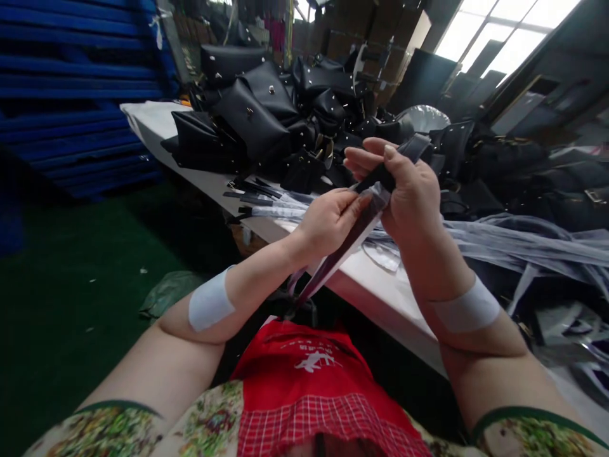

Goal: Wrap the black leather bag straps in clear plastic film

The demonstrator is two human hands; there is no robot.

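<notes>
Left hand (pixel 328 222) pinched a dark strap (pixel 330 263) in its clear plastic sleeve, and right hand (pixel 412 193) was clamped round its upper end, all just above the white table (pixel 380 295)'s near edge. Black bags (pixel 257 120) were piled on the table's far side.

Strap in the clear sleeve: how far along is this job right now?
Done: a few bare dark strips lie on the table beside the black bags. In hand: left hand and right hand grip one strap, partly in its sleeve; going in or out, cannot tell. Remaining: a heap of sleeved straps lies along the table.
</notes>
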